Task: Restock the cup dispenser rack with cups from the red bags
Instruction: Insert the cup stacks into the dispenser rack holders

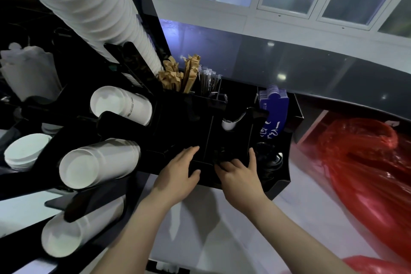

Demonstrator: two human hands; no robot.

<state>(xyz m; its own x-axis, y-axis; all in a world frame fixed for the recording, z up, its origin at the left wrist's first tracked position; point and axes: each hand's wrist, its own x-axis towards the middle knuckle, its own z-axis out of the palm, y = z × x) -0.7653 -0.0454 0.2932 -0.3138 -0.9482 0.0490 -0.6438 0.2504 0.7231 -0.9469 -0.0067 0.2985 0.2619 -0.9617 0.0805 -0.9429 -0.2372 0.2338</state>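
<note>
White marble-patterned counter (233, 229) carries a black plastic compartmented organiser (280, 176). Crumpled translucent red plastic bag (367, 162) lies just beside it.

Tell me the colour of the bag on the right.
Red, translucent plastic bag, seen in the head view.

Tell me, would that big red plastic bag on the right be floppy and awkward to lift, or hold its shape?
Probably floppy: the red bag is thin, crinkled, glossy film, slumped on the white counter, so it would likely sag and shift when lifted. The sheen suggests it may be slippery. If it holds only paper cups, it is probably light for its size, though its contents cannot be seen.
</note>
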